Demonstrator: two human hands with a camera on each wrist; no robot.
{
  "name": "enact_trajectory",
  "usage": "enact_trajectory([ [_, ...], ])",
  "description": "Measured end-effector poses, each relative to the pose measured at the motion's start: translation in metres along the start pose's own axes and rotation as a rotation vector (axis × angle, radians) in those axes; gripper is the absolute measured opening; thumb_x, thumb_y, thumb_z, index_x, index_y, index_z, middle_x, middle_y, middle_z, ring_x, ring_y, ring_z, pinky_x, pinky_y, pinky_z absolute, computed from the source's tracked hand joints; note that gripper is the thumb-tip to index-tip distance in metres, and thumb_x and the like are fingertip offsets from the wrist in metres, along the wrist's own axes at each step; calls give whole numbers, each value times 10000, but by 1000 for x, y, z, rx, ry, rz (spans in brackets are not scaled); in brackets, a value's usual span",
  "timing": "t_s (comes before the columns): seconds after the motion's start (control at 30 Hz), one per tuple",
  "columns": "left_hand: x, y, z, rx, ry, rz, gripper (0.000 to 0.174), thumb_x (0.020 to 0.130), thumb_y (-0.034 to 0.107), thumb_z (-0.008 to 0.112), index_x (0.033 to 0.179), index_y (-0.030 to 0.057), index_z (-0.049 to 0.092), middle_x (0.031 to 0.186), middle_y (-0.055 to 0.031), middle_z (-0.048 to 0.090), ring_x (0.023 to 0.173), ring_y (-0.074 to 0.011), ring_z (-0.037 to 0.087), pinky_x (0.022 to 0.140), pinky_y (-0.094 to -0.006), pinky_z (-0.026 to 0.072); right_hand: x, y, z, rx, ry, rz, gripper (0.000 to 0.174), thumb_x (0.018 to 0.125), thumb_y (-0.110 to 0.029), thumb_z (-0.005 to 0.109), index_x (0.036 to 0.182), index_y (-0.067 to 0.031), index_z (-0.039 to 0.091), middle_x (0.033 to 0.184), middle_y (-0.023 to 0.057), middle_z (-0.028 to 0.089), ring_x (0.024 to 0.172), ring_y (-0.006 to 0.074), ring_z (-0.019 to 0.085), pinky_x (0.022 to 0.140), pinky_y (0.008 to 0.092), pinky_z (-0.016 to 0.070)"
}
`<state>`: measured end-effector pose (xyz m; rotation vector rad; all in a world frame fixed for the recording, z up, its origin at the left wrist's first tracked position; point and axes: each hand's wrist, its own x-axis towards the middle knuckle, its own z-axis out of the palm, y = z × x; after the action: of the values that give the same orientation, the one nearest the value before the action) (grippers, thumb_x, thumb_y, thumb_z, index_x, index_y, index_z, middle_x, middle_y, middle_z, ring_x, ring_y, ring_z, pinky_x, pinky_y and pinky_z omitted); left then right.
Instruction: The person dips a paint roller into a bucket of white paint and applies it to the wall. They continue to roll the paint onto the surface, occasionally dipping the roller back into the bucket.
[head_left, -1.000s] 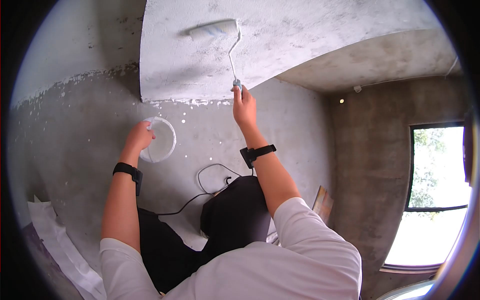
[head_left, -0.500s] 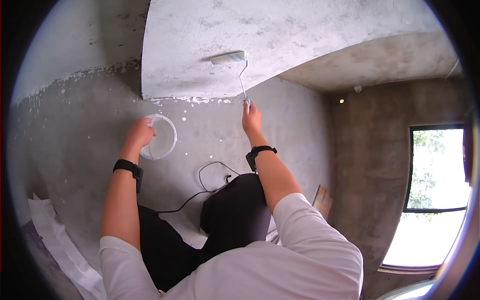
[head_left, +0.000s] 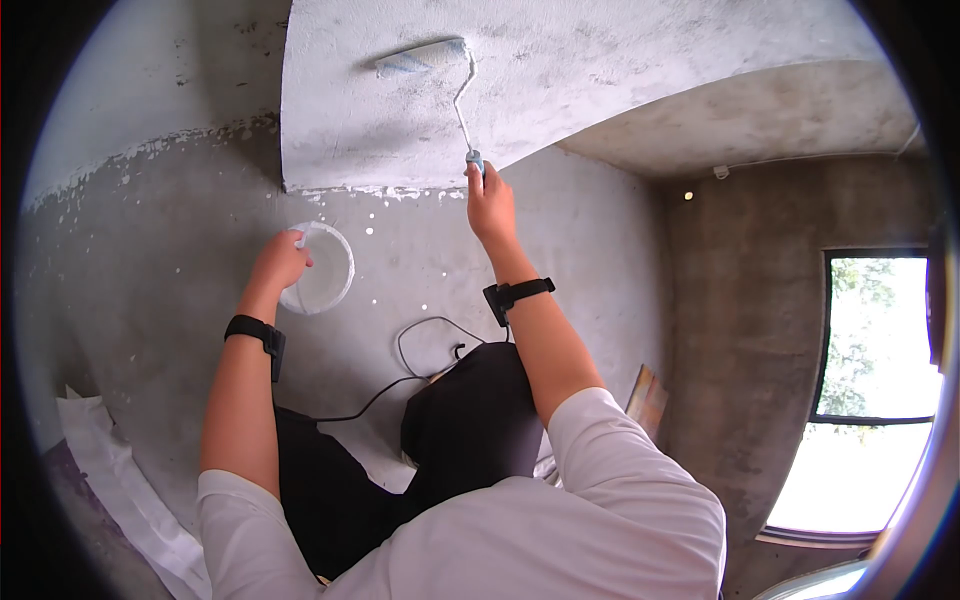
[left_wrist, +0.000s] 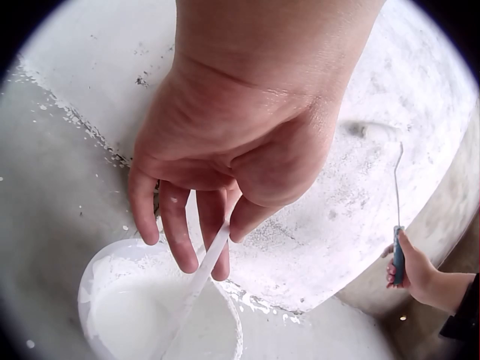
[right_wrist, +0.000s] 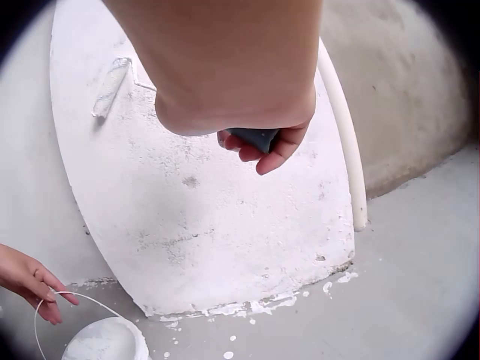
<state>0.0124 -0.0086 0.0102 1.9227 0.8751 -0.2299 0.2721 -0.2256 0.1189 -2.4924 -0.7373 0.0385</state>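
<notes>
My right hand grips the handle of a paint roller, whose wire frame leads up to the white roller sleeve. The sleeve lies against a whitish wall section with grey patches. In the right wrist view the dark grip shows under the curled fingers. My left hand holds a white bucket by its thin handle, pinched between thumb and fingers in the left wrist view. White paint sits inside the bucket.
White spots dot the grey floor along the wall's lower edge. A black cable loops close to my knees. A board leans at the right, near a window. White sheeting lies at the lower left.
The roller came down the wall toward me, then went back up and left to about its earlier height, my right hand moving with it. My left hand still holds the bucket.
</notes>
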Motion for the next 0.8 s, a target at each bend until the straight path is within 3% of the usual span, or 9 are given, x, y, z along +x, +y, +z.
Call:
enact_trajectory([
  [0.17, 1, -2, 0, -33, -17, -22, 406, 916, 158, 579, 1295, 11, 582, 915, -108, 748, 919, -252, 706, 838, -370, 514, -6, 41, 11, -51, -2, 19, 433, 1020, -426, 443, 970, -16, 572, 856, 264, 647, 845, 481, 601, 717, 532, 459],
  [0.3, 12, -16, 10, -41, -1, -1, 409, 925, 166, 582, 1304, 14, 574, 918, -104, 748, 919, -251, 705, 842, -368, 510, -31, 119, 24, -95, -56, 199, 494, 1028, -473, 394, 1060, -9, 560, 987, 282, 642, 952, 490, 584, 796, 541, 453],
  [0.4, 8, -7, 6, -11, -3, -15, 408, 926, 166, 580, 1304, 14, 574, 918, -105, 747, 924, -252, 703, 852, -366, 507, -34, 133, 23, -120, -81, 300, 524, 1030, -498, 374, 1094, -10, 552, 1042, 279, 642, 995, 489, 578, 826, 547, 450],
  [0.57, 5, -3, 5, 7, -13, -14, 409, 926, 167, 575, 1306, 15, 573, 925, -107, 746, 931, -251, 703, 856, -371, 507, -26, 111, 15, -137, -87, 282, 546, 1028, -514, 363, 1087, -2, 544, 1056, 294, 626, 1008, 499, 561, 835, 540, 444],
  [0.8, 7, -10, 5, -11, -13, -11, 409, 931, 175, 568, 1305, 8, 568, 929, -102, 747, 934, -250, 704, 866, -371, 506, 1, 37, 13, 19, -65, 54, 438, 1014, -428, 480, 982, -3, 584, 845, 255, 633, 820, 466, 582, 703, 510, 451],
])
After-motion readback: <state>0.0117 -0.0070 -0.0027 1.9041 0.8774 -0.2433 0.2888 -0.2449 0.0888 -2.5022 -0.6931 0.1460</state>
